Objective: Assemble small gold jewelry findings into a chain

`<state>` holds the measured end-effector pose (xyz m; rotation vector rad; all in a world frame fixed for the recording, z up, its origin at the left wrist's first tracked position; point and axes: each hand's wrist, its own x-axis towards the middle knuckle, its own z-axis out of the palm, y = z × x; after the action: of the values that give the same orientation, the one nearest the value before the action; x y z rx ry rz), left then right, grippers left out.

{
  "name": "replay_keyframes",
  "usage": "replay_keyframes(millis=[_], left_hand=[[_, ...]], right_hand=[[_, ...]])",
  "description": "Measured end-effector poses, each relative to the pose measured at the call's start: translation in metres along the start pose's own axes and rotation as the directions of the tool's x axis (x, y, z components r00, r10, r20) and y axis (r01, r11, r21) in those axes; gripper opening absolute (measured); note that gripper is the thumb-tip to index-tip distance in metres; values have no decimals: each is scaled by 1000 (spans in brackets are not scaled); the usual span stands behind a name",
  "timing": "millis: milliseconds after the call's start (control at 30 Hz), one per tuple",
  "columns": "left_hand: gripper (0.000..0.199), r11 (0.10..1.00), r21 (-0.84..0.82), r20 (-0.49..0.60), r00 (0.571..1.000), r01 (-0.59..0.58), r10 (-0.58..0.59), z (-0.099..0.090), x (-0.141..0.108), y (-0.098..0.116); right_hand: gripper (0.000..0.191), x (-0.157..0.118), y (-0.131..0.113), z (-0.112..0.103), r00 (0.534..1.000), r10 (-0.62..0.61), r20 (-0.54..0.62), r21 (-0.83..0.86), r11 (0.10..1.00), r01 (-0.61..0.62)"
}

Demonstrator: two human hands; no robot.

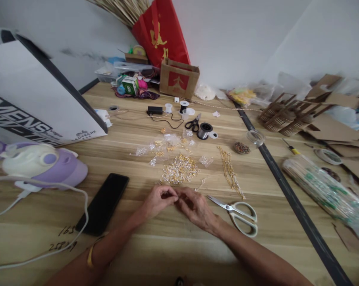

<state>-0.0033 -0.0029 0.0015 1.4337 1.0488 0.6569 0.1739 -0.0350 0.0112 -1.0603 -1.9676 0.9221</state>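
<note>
Mid-frame, the left hand (161, 200) and right hand (196, 206) meet fingertip-close, whatever they hold I can't tell, below the gold-and-silver pieces (180, 170).

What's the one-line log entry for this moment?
left hand: meets right hand | grasp: anything held unclear | ahead: pile of small gold and silver pieces | beside right hand: pale-handled scissors

"How are you seeing the pose?"

"The bare left forearm (120, 234) is slanting inward from the lower left, and the bare right forearm (251, 248) is mirroring it from the lower right."

"Where are both ending?"

"In a bare left hand (158, 202) and a bare right hand (197, 207), which are meeting at the fingertips (173, 199), both curling inward."
</note>
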Motion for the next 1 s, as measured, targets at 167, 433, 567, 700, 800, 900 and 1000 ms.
replay_keyframes(millis=[167, 433, 567, 700, 800, 900, 1000], left_hand=[[12, 998, -58, 18, 1000, 9, -8, -1, 1, -1], [13, 997, -81, 5, 1000, 13, -13, -2, 1, -1], [14, 996, -88, -6, 1000, 19, -20, -1, 1, -2], [12, 997, -78, -11, 1000, 12, -13, 0, 1, -1], [13, 997, -74, -12, 1000, 19, -20, 0, 0, 0], [16, 996, -90, -11, 1000, 11, -12, 1, 1, 0], [19, 994, -105, -9, 1000, 17, -18, 1, 1, 1]], right_hand=[[11, -1, 4, 2, 997, 68, -25, 35, 997, -67], [12, -1, 9, 3, 997, 47, -55, 8, 999, -47], [12, -2, 11, 3, 998, 39, -47, 18, 999, -39], [11, -1, 12, 4, 998, 32, -50, 42, 999, -30], [13, -1, 12, 4, 999, 17, -51, 41, 999, -15], [15, -2, 12, 3, 999, 10, -41, 17, 1000, -9], [16, -2, 12, 3, 999, -4, -40, -2, 1000, 4]])
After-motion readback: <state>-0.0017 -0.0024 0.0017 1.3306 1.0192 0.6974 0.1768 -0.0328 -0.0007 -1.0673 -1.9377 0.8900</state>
